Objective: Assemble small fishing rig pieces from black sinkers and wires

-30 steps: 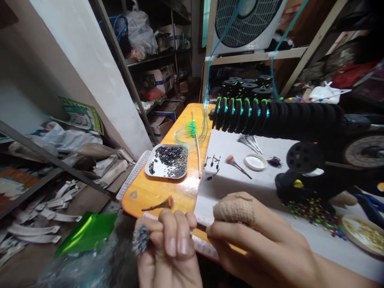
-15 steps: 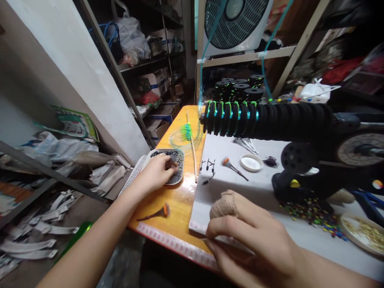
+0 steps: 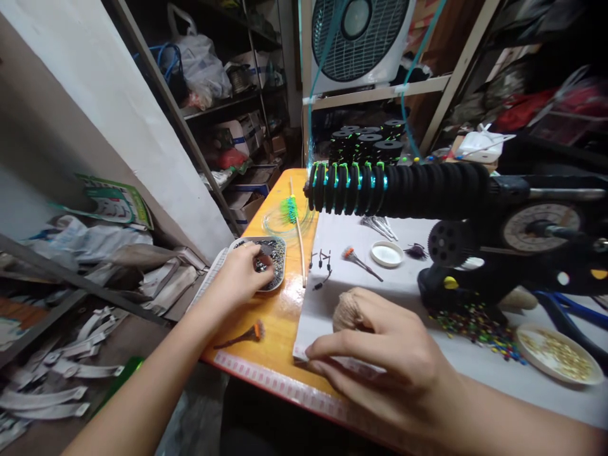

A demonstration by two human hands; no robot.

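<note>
My left hand (image 3: 247, 269) reaches into a white tray (image 3: 284, 253) of small dark and grey metal pieces. Its thumb and fingers curl together among them, and whatever lies between the tips is hidden. Over the front edge of the white board (image 3: 327, 320), my right hand (image 3: 394, 348) has thumb and forefinger pinched together; anything held there is too small to name. A tan wrap (image 3: 348, 310) covers one of its fingertips. Past that hand lie several small dark pieces with stems (image 3: 322, 261) and a brown, orange-banded feathery piece (image 3: 361, 263).
A black ribbed roller (image 3: 399, 189) on a geared machine, with green and blue thread bits, spans the right side. A gold-piece dish (image 3: 560, 354), coloured beads (image 3: 475, 329) and blue-handled pliers (image 3: 570, 316) lie right. A feathery piece (image 3: 244, 334) sits near the table's front edge.
The whole view has shifted slightly, so the machine sits further left. My left hand stays in the tray with its fingers moved a little; my right hand keeps its pinch near the board edge.
</note>
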